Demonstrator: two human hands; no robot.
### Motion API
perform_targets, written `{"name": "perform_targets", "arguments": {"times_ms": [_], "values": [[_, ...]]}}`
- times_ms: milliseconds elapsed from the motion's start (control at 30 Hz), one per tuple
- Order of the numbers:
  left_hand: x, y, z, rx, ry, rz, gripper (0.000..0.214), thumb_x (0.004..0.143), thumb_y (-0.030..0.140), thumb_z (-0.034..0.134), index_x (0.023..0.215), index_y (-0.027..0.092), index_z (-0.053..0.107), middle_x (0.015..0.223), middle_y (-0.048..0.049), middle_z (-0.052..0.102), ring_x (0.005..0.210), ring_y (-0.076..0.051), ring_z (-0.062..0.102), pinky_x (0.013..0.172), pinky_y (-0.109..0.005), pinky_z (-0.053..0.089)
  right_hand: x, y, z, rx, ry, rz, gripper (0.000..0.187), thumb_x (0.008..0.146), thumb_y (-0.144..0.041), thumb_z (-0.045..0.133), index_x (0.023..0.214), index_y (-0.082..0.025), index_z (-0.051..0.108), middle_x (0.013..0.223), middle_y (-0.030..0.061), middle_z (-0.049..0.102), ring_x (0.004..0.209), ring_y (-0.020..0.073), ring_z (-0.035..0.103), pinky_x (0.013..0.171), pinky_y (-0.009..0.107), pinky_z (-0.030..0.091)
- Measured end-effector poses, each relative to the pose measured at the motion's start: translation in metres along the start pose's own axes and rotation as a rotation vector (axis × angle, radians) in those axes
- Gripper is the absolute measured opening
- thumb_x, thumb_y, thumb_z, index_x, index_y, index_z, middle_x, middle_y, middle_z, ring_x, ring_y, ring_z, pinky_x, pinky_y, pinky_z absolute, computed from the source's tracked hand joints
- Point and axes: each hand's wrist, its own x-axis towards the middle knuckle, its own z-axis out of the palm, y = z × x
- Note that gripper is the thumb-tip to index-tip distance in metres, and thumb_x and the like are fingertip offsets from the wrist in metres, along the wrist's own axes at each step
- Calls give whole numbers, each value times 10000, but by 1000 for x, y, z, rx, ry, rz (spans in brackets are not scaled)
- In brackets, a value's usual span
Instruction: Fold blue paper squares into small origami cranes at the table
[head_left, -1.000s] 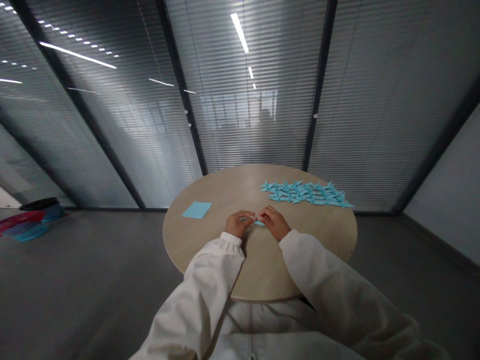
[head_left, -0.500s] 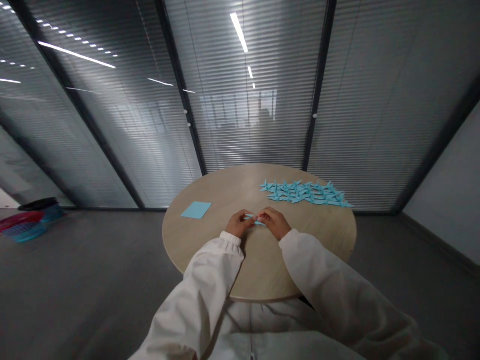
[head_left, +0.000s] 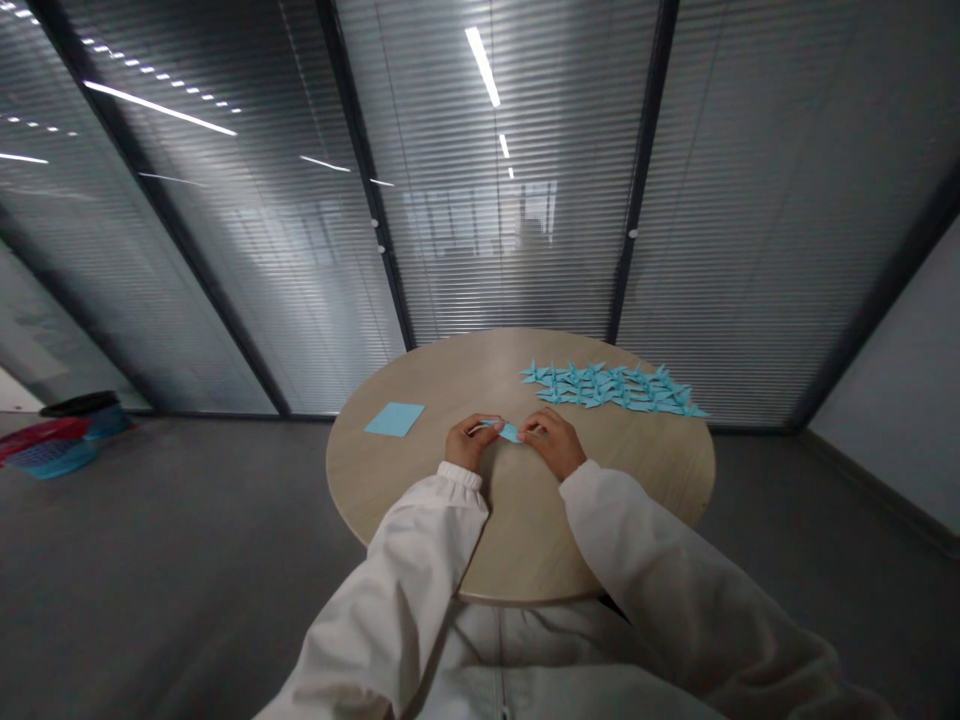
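My left hand (head_left: 466,442) and my right hand (head_left: 556,442) meet over the middle of a round wooden table (head_left: 420,500). Between their pinched fingertips is a small folded piece of light blue paper (head_left: 510,432), held just above the tabletop. Both arms are in white sleeves. A flat stack of blue paper squares (head_left: 394,419) lies to the left of my left hand. Several folded blue paper cranes (head_left: 611,387) are laid out in rows at the far right of the table.
Glass walls with shut blinds stand behind the table. Red and blue plastic baskets (head_left: 49,447) sit on the grey floor at the far left. The floor runs round the table on all sides.
My hands have drawn slightly apart and more of the blue paper shows between them. The camera has shifted a little.
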Motion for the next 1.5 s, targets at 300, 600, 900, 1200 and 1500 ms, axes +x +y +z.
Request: {"name": "perform_targets", "arguments": {"times_ms": [300,600,900,1200,1500], "values": [[2,-8,-1,83,-24,116,323,537,346,762,749,113,691,857,-106,688,728,-175,621,702,-286,496,-1,3,6,37,-67,46,121,713,-216,636,818,-191,582,781,1,599,717,137,561,681,272,436],[2,-11,0,205,-77,220,249,578,319,735,744,137,700,860,-90,673,740,-168,607,711,-284,487,-1,-2,6,-35,-6,-99,102,699,-199,657,776,-188,592,783,21,553,725,153,527,677,276,437],[-5,-4,8,119,-80,167,750,516,200,772,1195,234,455,1062,-75,543,937,-172,566,650,-230,500,0,-4,5,-29,-12,14,96,765,-260,586,713,-179,589,726,13,579,669,133,539,635,251,418],[0,-13,6,79,-72,185,452,554,222,745,918,166,483,696,20,571,645,-101,577,641,-236,477,-2,-6,8,-3,62,37,117,761,-298,570,725,-187,571,750,21,594,653,134,551,610,254,460],[0,-14,6,42,-127,198,395,618,217,695,942,165,475,725,0,601,655,-101,592,638,-224,467,-2,-8,9,79,38,114,110,722,-293,584,755,-190,562,715,15,608,619,129,576,578,240,473]]}}
